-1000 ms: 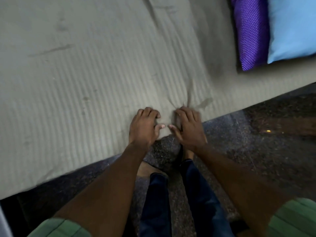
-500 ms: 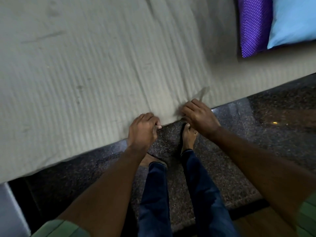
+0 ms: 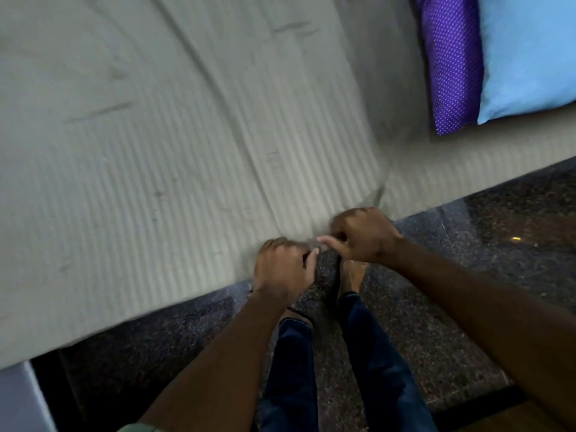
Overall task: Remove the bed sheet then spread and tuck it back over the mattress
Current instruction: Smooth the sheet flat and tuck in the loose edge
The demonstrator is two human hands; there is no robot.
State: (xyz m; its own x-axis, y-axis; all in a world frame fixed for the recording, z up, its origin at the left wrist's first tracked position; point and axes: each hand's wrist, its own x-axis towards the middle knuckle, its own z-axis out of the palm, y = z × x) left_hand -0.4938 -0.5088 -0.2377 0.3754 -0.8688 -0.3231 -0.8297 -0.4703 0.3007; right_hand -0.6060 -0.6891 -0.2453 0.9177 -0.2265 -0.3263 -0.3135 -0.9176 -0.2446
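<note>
A pale grey ribbed bed sheet [image 3: 174, 169] covers the mattress across the upper left of the view. Both hands are at its near edge, close together. My left hand [image 3: 282, 268] has its fingers curled round the sheet's edge. Just to the right, my right hand [image 3: 363, 235] grips a bunched fold of the same edge, with its thumb pointing left. Creases run from the two grips up across the sheet toward the far side. The mattress itself is hidden under the sheet.
A purple dotted pillow [image 3: 448, 60] and a light blue pillow [image 3: 530, 51] lie at the top right of the bed. Below the bed edge is dark speckled stone floor [image 3: 467, 260], where my legs in blue jeans [image 3: 367, 369] and bare feet stand.
Both hands went from lying spread on the sheet's edge to curling round it. The right hand shifted a little right and up, bunching the fabric. The view also shifted slightly.
</note>
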